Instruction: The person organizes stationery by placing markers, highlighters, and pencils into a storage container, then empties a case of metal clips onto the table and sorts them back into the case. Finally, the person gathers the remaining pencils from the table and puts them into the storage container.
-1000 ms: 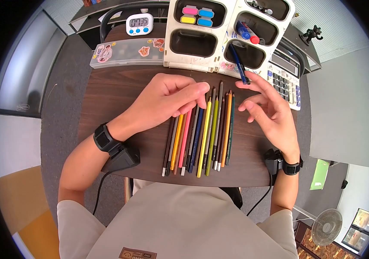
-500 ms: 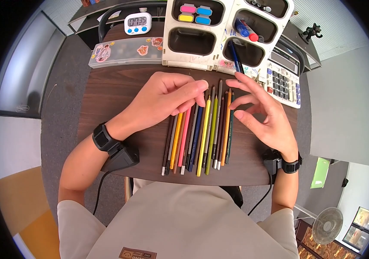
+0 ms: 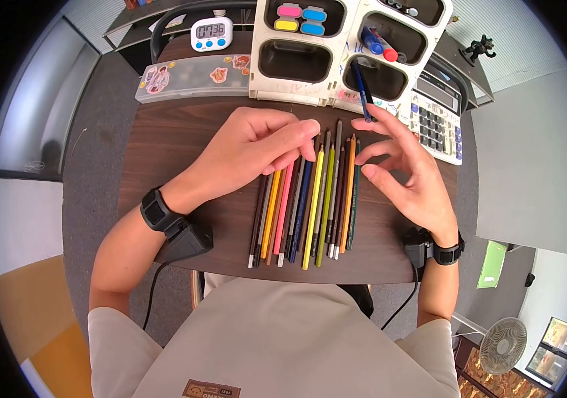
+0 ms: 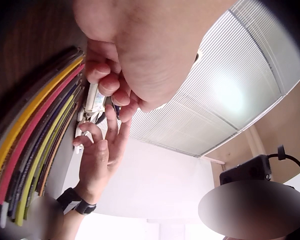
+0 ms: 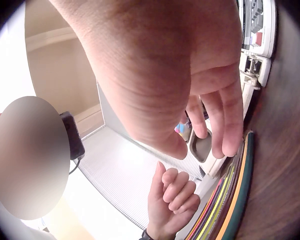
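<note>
Coloured pencils point(image 3: 314, 199) lie side by side in a row on the brown table, points away from the body. Over their upper left part is the left hand point(image 3: 257, 149), fingers curled, thumb resting near the bent index finger, nothing visible in its grasp. The right wrist view also shows this left hand point(image 5: 174, 202) curled and empty. At the row's upper right hovers the right hand point(image 3: 409, 169), fingers spread and loosely bent, holding nothing visible. Its index fingertip overlaps a dark blue pen point(image 3: 362, 89) leaning from an organizer compartment; contact cannot be told.
A white organizer point(image 3: 293, 94) stands behind the pencils, with sticky tabs point(image 3: 288, 26) and markers point(image 3: 379, 45) inside. Left of it are a translucent stickered case point(image 3: 194, 78) and a white timer point(image 3: 212, 34). A calculator point(image 3: 434, 126) lies at the right.
The right hand has moved left, closer to the pencils' tips, with its fingers shifting slightly. The left hand stays nearly still. The timer's last digit changed from 5 to 6.
</note>
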Demonstrator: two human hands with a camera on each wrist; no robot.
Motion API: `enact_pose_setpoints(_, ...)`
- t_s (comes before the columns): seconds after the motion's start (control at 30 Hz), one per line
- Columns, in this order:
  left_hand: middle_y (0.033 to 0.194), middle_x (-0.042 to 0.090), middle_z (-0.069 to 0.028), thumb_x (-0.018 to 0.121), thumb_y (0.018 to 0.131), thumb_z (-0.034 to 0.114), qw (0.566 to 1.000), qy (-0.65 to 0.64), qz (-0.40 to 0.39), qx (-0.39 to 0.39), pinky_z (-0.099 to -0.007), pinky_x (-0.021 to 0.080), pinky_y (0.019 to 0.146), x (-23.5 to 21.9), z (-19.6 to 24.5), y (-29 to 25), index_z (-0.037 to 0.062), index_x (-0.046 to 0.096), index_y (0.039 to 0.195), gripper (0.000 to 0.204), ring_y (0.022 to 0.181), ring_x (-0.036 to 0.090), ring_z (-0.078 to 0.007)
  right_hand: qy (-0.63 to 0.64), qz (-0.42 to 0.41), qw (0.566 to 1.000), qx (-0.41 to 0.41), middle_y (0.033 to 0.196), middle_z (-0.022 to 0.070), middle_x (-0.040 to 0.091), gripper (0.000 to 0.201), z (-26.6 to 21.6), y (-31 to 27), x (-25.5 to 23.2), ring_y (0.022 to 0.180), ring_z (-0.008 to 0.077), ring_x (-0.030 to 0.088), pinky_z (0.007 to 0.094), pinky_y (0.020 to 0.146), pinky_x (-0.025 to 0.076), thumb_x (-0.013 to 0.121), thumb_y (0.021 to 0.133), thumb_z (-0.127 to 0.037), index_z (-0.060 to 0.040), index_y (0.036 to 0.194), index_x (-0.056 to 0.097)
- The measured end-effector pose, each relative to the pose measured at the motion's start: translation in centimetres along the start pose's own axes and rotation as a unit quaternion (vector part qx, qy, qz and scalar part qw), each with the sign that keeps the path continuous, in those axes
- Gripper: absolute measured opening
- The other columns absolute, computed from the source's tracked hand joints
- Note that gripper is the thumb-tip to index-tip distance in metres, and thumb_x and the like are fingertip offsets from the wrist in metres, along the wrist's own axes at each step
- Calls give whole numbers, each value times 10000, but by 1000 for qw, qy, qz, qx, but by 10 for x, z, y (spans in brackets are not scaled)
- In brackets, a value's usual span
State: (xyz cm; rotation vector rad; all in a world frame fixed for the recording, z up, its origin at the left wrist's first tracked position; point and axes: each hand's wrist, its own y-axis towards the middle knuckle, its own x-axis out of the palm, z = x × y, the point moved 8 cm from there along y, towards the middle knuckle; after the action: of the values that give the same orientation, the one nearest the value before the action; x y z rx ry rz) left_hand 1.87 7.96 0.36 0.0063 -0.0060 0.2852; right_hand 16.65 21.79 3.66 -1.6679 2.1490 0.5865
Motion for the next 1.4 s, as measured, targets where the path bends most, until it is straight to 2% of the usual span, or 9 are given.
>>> enact_pose_setpoints(0.43,611,504,40,540,1140,314,1000,19,-1,8,-229,326,524,0,0,0,7,730,863,455,548,400,-36,-2,7,1000,1,1466,113,635,758,-2,1,0,1007,136,722,297,824,607,726,945,22,-100,1626,417)
enact_pose_setpoints(0.63,605,496,41,536,1141,314,1000,13,0,11,-231,316,522,0,-1,0,8,727,855,459,545,395,-36,-30,34,999,2,1336,66,678,706,3,-2,-11,939,118,695,261,743,558,734,939,25,-95,1581,465)
enact_pose_setpoints(0.73,604,493,41,537,1141,315,1000,14,-1,17,-232,315,522,-1,-1,0,8,725,856,459,544,395,-37,-6,78,997,-7,1153,26,729,494,7,-5,-23,886,98,683,258,713,537,737,950,-3,-80,1421,611)
enact_pose_setpoints(0.8,604,493,41,537,1141,314,1000,12,-1,14,-233,317,522,-1,-2,0,7,725,858,458,544,395,-36,-87,13,996,30,944,35,735,244,10,-5,-17,832,127,695,287,709,546,753,953,-51,-44,1194,717)
enact_pose_setpoints(0.83,604,493,41,538,1141,313,1000,11,0,10,-234,318,522,-1,-2,0,6,725,859,457,545,396,-36,-87,13,996,30,944,35,735,244,10,-4,-16,832,127,695,287,709,546,753,953,-51,-44,1194,717)
enact_pose_setpoints(0.9,604,492,41,537,1141,312,1000,12,0,10,-234,320,523,-1,-2,0,6,726,861,455,545,396,-37,-130,-87,988,20,833,77,704,119,10,-5,3,768,187,691,321,692,545,767,947,-86,-28,1048,747)
enact_pose_setpoints(1.07,604,491,41,537,1141,309,1000,8,-3,13,-234,323,529,-1,-2,0,7,729,868,450,548,395,-37,-170,-125,976,51,869,94,676,134,14,-7,4,749,238,658,363,686,538,781,910,-69,-36,1026,721)
enact_pose_setpoints(1.2,605,489,41,540,1139,302,1000,13,-5,11,-232,322,532,0,-2,1,6,729,867,444,554,396,-37,-218,-60,973,50,900,85,645,275,15,-9,-12,763,225,624,375,719,536,781,857,-38,-53,1101,656)
enact_pose_setpoints(1.4,603,491,41,544,1136,292,1000,17,-1,0,-232,324,530,0,-1,1,7,727,857,438,550,394,-36,-242,6,954,177,860,95,672,310,25,-17,-32,723,224,645,375,707,541,753,847,-13,-26,1140,655)
